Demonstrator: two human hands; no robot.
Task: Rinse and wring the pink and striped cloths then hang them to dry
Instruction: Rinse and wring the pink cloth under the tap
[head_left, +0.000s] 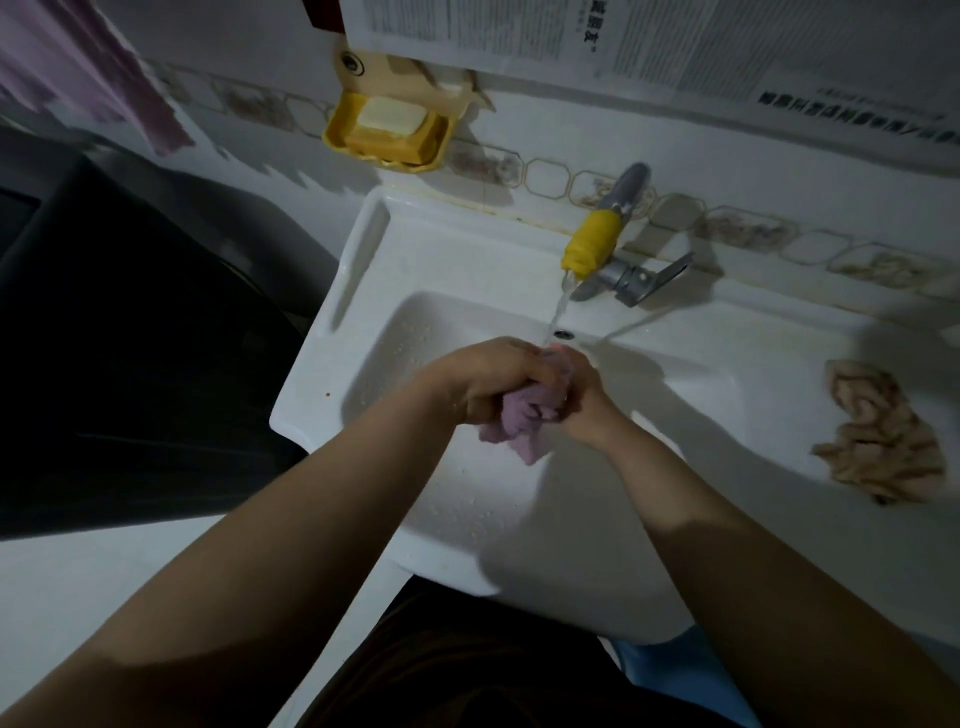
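Both hands are over the white sink (363, 260) and the tap (597, 244) is running, its stream (558, 306) falling right onto the top of the bundle. The left hand (493, 379) has its grip wrapped tight round the bunched pink cloth (519, 421), and the right hand (582, 389) closes on the same cloth from the other side, the two grips pressed close together. A loose corner of the cloth hangs below the fists, above the basin.

This looks like the rinse running into the wring for the pink one: water on, cloth squeezed into a knot. The striped cloth (878, 431) lies crumpled on the sink ledge to the right, well apart from the hands and not under the water, so its turn seems yet to come.

Next, I judge, the hands need to twist against each other to force the water out, then shake the cloth open for hanging. A pink towel (78, 67) hangs at the upper left, which hints where the drying spot may be. A yellow soap dish (384, 130) sits on the wall behind.
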